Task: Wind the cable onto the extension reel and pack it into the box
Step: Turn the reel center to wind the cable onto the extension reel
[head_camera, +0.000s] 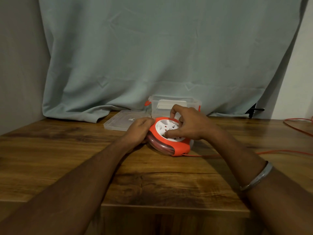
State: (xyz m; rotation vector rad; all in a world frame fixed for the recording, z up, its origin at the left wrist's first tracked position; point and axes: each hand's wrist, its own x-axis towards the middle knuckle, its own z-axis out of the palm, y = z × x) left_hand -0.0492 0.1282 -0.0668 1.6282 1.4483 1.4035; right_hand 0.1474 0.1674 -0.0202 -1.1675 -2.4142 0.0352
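Observation:
An orange extension reel (176, 147) with a white socket face lies flat on the wooden table (152, 180). My left hand (138, 131) grips the reel's left rim. My right hand (189, 124) rests on the white socket face, fingers curled into it. An orange cable (271, 151) leaves the reel's front right corner and runs right across the table, off the edge of view. Coils of cable show inside the reel's clear side. Behind the reel stands a clear plastic box (176, 103) with orange clips, open, with something white inside.
The box's clear lid (122, 121) lies flat to the left of the box. A pale green cloth (152, 56) hangs behind the table and drapes onto its back edge. More orange cable (298, 124) loops at the far right. A black object (255, 109) pokes out by the cloth.

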